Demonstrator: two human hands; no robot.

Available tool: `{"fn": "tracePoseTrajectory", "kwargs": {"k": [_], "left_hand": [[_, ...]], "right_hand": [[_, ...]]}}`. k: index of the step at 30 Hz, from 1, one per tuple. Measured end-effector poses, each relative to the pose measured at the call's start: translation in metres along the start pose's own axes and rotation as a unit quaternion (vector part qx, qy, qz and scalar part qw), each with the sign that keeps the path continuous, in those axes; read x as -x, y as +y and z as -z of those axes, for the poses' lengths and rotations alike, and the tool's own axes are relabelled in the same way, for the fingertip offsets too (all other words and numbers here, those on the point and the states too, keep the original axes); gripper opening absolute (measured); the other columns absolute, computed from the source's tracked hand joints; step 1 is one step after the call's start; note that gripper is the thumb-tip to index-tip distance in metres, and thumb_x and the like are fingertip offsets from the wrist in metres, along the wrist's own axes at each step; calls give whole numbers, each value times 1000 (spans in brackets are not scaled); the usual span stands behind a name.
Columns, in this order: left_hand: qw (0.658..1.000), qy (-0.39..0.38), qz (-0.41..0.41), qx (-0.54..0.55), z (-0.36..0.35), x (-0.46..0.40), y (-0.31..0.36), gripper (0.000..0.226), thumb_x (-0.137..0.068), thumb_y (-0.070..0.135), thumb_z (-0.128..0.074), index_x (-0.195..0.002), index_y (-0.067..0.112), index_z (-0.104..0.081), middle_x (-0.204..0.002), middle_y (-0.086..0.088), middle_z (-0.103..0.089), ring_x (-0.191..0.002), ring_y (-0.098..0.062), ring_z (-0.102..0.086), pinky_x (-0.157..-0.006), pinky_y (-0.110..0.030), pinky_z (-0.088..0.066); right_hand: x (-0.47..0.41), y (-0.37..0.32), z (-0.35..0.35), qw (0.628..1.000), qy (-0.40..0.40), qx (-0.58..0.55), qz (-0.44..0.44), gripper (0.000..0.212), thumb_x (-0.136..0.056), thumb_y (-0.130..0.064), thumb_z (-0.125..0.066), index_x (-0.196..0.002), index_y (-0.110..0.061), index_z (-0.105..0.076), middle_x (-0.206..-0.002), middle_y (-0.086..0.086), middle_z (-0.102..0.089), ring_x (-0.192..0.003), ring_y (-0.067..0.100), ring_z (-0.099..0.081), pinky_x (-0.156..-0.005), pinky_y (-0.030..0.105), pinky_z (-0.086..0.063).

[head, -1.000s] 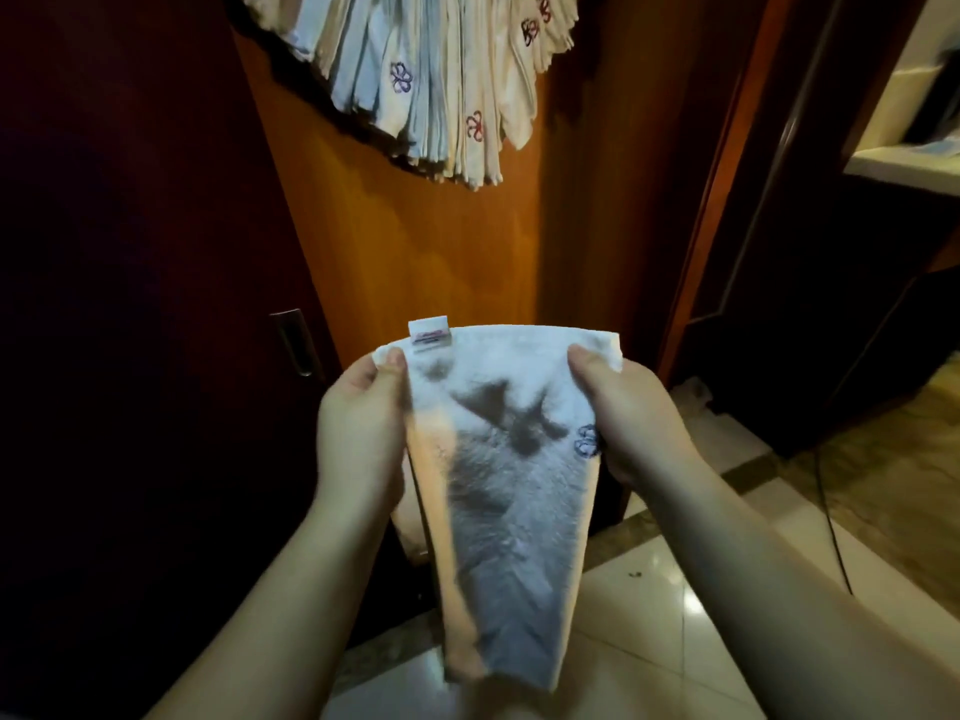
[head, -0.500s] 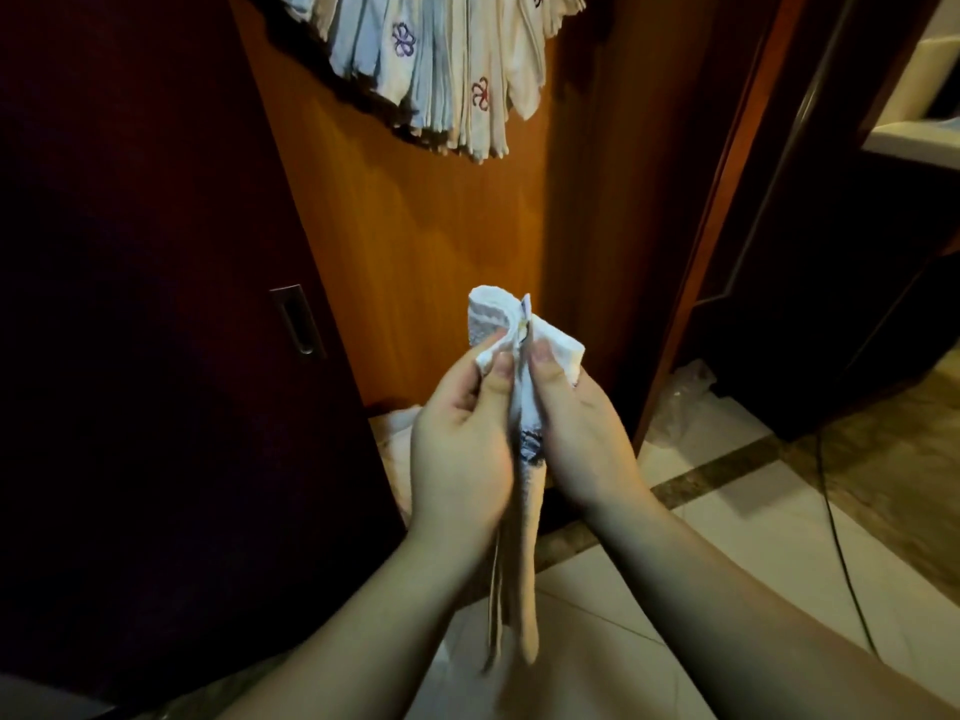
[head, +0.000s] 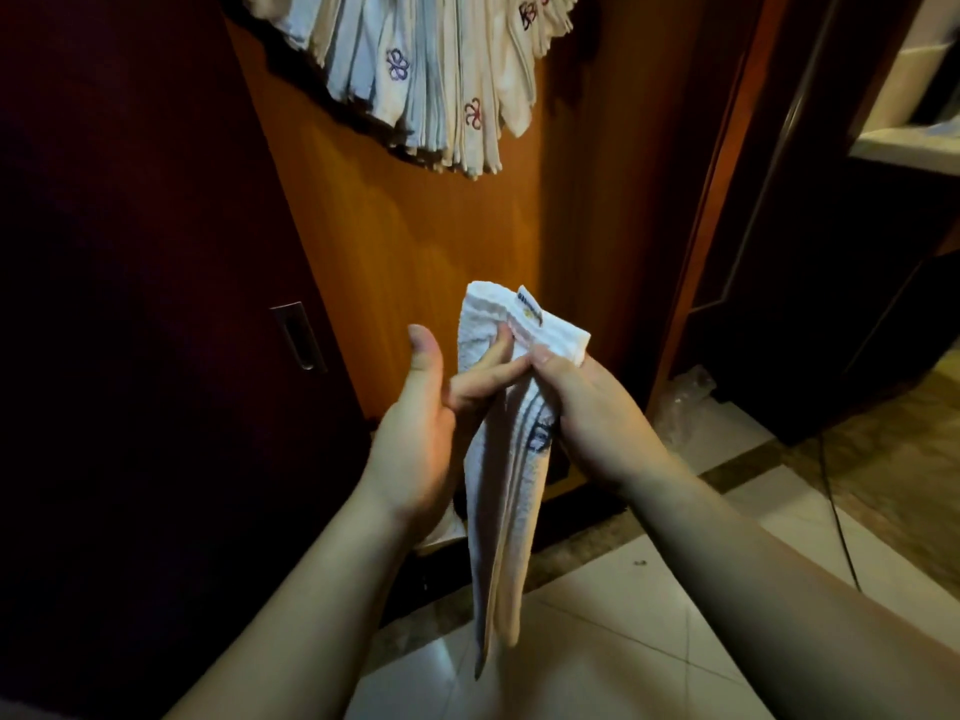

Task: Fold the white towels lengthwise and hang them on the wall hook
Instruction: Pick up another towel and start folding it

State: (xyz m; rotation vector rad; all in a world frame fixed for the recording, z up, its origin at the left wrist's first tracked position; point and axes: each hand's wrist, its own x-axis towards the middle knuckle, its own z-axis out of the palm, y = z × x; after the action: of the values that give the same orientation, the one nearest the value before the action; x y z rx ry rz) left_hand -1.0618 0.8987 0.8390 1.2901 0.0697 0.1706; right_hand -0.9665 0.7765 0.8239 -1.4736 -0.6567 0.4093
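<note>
Towel [head: 506,475], waffle-textured, folded narrow

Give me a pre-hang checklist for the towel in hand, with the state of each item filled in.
1. Towel folded lengthwise: ok. The white towel hangs as a narrow strip.
2. Grip secure: ok. The right hand pinches the towel near its top.
3. Left hand free to help: ok. Its thumb is lifted and its straight fingers only touch the towel.
4. Top edges aligned: not ok. The upper corners, with the label, splay apart above the fingers.
5. Hook reachable: cannot tell. The hook is out of view; only the hung towels show on the wooden panel.
</note>
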Motion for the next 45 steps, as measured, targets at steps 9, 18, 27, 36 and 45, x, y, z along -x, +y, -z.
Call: {"fn": "tracePoseTrajectory", "kwargs": {"k": [9,18,27,36,45], "left_hand": [[931,166,-240,-219,38,-32,20,31,-81,37,-70,-110,28,-59,-113,2,-66,-101,-5,-63,-84,-20,-48],[988,-39,-119,-90,14,-57,52,57,-63,30,-86,-113,12,-67,-108,-6,-75,-98,-22,-71,-84,-33,-56],[982,125,-95,-109,-14,-69,73,9,-96,23,-64,-99,17,-70,-91,-1,-78,-87,-19,-75,-82,-38,-56],[977,190,-79,-54,-10,-72,95,13,-96,25,-65,-104,16,-68,-83,0,-78,-78,-17,-76,-65,-34,-58],[972,188,-135,-50,-5,-72,116,9,-96,20,-64,-101,15,-68,-83,-1,-78,-79,-17,-76,-60,-29,-59]], "right_hand": [[-39,-59,14,996,18,62,54,31,-93,-27,-48,-85,-5,-68,-91,14,-73,-96,32,-65,-98,47,-48],[-59,-88,22,994,-75,-83,-4,78,-71,-33,-62,-137,8,-50,-134,33,-55,-126,45,-53,-113,51,-36],[-39,15,42,975,-2,-191,-116,75,-91,-68,-27,-136,-18,-57,-124,4,-70,-117,17,-64,-104,35,-49],[7,79,-1,989,143,-30,-7,27,-92,-31,-67,-112,-32,-49,-107,-3,-67,-91,0,-68,-76,19,-51],[-14,54,-13,986,128,106,27,14,-90,-38,-70,-95,-35,-58,-92,-11,-68,-81,0,-65,-68,17,-49]]}}
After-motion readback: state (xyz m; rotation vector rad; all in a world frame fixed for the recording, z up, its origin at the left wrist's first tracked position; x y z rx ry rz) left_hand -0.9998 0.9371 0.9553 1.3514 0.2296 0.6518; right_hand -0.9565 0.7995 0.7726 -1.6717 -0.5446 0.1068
